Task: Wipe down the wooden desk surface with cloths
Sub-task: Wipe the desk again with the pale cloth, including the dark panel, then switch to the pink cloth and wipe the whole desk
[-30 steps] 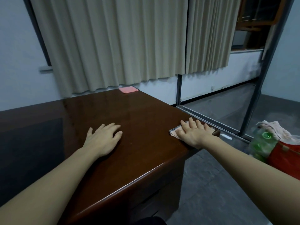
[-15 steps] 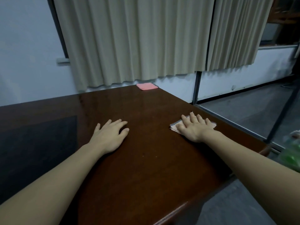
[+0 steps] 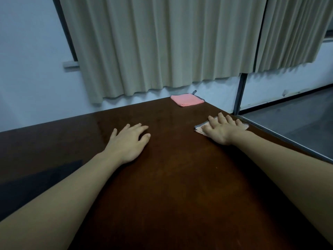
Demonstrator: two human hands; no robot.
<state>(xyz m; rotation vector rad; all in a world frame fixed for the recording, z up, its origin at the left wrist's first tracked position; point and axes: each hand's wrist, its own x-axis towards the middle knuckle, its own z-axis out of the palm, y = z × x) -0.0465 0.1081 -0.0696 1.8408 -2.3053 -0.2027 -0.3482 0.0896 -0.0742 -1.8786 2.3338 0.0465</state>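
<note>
My right hand, fingers flat, pushed the pale cloth further up the desk edge; left hand still flat & empty. Wiping's progressing imo.

A person's left hand rests flat on a dark wooden desk while the right hand presses a pale cloth flat near the desk's right edge, with a folded pink cloth at the far corner below beige curtains.
</note>
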